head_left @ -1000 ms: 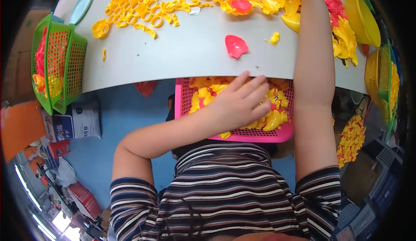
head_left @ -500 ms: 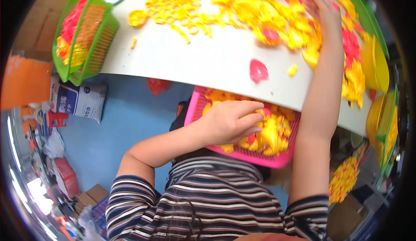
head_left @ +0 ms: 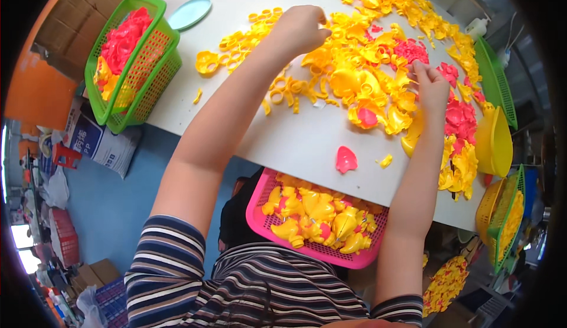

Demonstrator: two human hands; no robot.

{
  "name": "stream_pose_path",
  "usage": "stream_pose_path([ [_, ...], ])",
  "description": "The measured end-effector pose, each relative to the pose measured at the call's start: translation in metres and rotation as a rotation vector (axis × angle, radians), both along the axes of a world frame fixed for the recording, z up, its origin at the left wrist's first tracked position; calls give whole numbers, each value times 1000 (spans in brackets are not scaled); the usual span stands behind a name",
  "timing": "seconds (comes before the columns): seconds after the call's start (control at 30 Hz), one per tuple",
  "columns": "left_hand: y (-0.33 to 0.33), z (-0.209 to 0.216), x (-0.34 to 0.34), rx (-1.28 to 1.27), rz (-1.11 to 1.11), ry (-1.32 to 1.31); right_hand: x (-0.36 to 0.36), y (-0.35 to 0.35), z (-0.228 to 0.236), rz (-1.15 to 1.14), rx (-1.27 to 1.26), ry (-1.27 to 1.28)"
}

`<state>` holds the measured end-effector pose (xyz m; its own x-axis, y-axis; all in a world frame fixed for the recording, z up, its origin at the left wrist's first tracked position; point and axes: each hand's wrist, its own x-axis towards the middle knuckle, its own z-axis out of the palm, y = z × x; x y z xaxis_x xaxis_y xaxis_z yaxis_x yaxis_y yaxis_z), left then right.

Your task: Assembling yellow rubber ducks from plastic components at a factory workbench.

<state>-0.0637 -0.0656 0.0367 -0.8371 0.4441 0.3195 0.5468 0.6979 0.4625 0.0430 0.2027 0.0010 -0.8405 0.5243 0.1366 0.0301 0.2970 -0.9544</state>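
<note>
A: What are we seeing at the largest scale?

B: We are looking down on a white table (head_left: 277, 151), and a wide spread of yellow pieces (head_left: 351, 83) is covering much of it, with clumps of red pieces (head_left: 460, 118) showing toward the right.

A: And the baskets?

B: We are noticing 2 close by. The pink basket (head_left: 255, 210) is sitting partly under the table's near edge, in front of the striped shirt (head_left: 266, 281), and is holding more yellow and red pieces. The green basket (head_left: 147, 92) is standing at the table's left edge, also loaded.

A: What are our 2 hands doing?

B: Our left hand (head_left: 298, 30) is hovering over the left part of the spread, fingers curling and thumb standing apart. Our right hand (head_left: 432, 86) is reaching in beside the red clumps, its fingertips drawing together.

A: Are they gripping anything?

B: At this size we are probably missing details; we cannot tell for either.

A: Anything smaller?

B: 1 red shell (head_left: 346, 160) is lying alone near the front edge, and a tiny yellow scrap (head_left: 386, 161) is resting to its right.
</note>
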Motion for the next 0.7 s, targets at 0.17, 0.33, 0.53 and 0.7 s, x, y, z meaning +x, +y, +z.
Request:
stream_pose_path([
  [0.17, 87, -11, -68, -174, -29, 124, 0, -5, -7, -10, 276, -6],
  [0.33, 146, -40, -121, -183, -34, 40, 0, -26, -1, -7, 340, 35],
  [0.53, 151, -36, -106, -189, -144, 61, 9, -19, 5, -26, 453, 72],
  [0.7, 106, -1, -40, 86, -283, 91, 5, -15, 13, -37, -74, 143],
])
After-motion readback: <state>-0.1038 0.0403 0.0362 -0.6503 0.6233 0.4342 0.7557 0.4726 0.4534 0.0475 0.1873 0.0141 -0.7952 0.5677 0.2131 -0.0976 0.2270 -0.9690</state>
